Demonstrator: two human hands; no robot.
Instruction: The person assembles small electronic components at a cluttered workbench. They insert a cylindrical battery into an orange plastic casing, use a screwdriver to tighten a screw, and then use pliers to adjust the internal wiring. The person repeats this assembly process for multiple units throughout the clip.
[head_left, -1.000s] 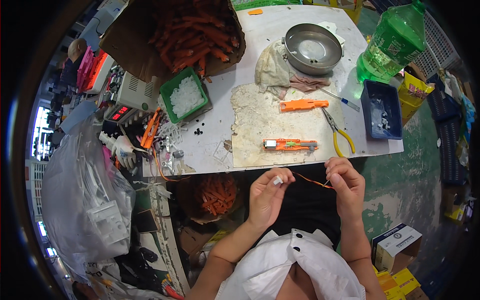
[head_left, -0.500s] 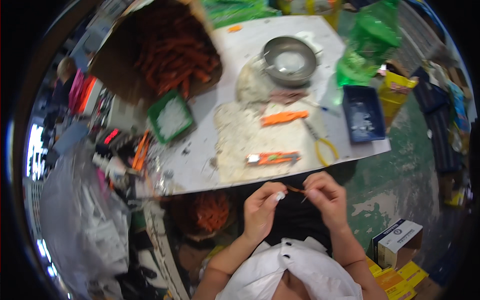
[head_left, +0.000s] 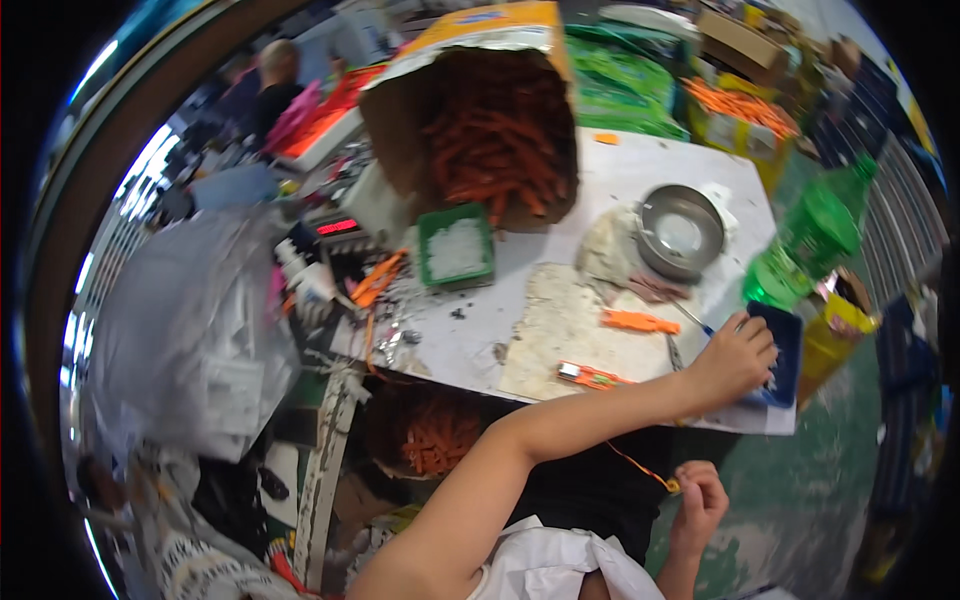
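Blue tray (head_left: 790, 345) under left hand (head_left: 735, 360); right hand (head_left: 700, 505) pinches orange wire (head_left: 640, 465).

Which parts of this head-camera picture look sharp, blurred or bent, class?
In the head view, the left hand at the blue tray and the table are fairly sharp; the green bottle and people at top left smear with motion blur; table edges bow toward the black fisheye rim; windows at left glare white.

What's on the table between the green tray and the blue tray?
In the head view, between the green tray and the blue tray lie a worn mat, an orange tool and a metal bowl.
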